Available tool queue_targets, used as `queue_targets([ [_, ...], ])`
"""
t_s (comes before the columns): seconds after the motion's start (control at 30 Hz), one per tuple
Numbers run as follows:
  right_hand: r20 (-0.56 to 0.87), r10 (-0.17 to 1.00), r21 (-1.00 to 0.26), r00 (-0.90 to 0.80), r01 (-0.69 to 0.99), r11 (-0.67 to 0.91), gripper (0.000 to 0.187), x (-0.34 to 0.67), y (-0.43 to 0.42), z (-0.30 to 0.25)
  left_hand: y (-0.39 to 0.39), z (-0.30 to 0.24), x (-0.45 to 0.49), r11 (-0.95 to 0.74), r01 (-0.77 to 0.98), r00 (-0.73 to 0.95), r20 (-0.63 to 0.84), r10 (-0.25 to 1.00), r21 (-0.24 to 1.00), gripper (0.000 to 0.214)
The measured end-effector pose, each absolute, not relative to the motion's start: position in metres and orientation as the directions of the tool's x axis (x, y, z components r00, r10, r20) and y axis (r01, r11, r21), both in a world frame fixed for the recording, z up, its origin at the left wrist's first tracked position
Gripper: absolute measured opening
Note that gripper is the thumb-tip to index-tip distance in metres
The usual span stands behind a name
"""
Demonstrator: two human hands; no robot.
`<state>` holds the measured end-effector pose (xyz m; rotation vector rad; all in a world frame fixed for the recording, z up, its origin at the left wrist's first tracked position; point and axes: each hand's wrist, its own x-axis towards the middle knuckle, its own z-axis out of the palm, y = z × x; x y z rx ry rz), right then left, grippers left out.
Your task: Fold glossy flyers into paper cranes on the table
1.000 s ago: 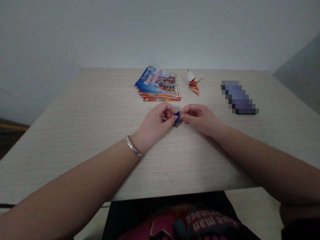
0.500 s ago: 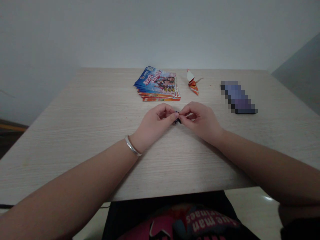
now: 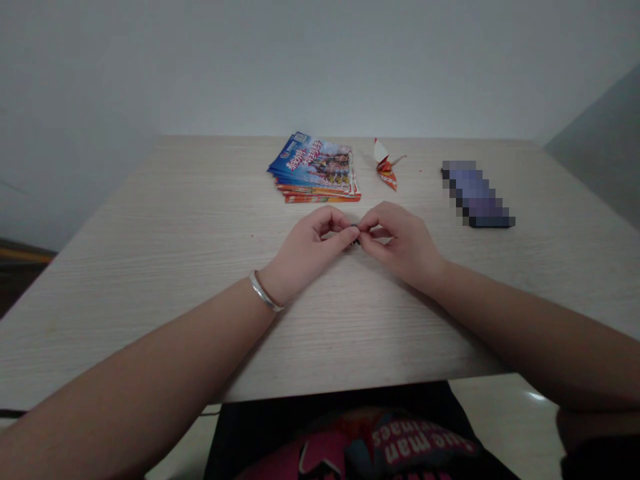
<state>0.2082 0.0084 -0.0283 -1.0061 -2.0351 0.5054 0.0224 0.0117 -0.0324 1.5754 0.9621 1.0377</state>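
Observation:
My left hand (image 3: 314, 244) and my right hand (image 3: 403, 241) meet over the middle of the table, fingertips almost touching. Between them is a small dark piece (image 3: 355, 242), mostly covered by the fingers, so I cannot make out its kind. Left thumb and forefinger pinch it from one side. From the other side the right thumb and forefinger are closed on its edge. Beyond the hands lies a fanned stack of printed leaflets (image 3: 315, 163), blue on top with orange edges below. Beside the stack sits an orange-and-white folded paper crane (image 3: 385, 168).
A dark phone-like slab (image 3: 477, 193), blurred by pixel blocks, lies at the right on the pale wooden table (image 3: 165, 220). A wall (image 3: 320, 67) rises behind the table's far edge. The near edge runs just above my lap.
Both hands keep their pinch and have barely moved. The right fingers have shifted slightly, and less of the dark piece shows below the fingertips.

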Motion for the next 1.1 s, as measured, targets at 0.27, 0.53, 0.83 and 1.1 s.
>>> queue_targets([
  [0.27,0.444,0.846,-0.722,-0.295,0.442,0.533,0.005,0.208,0.008,-0.031,0.012,-0.033,0.024,-0.199,0.065,0.286,0.173,0.943,0.978,0.013],
  [0.53,0.269,0.95,-0.909,-0.156,0.286,0.304,0.011,0.21,0.018,-0.044,0.014,-0.037,0.024,-0.175,0.102,0.14,0.16,0.977,0.979,0.009],
  [0.83,0.338,0.896,-0.793,-0.29,0.425,0.437,0.005,0.211,0.012,-0.034,0.014,-0.037,0.024,-0.268,0.187,0.209,0.228,0.951,0.945,0.011],
  [1.1,0.447,0.827,-0.658,-0.342,0.501,0.563,0.004,0.21,0.007,-0.028,0.012,-0.034,0.026,-0.261,0.316,0.234,0.192,0.953,0.912,0.007],
])
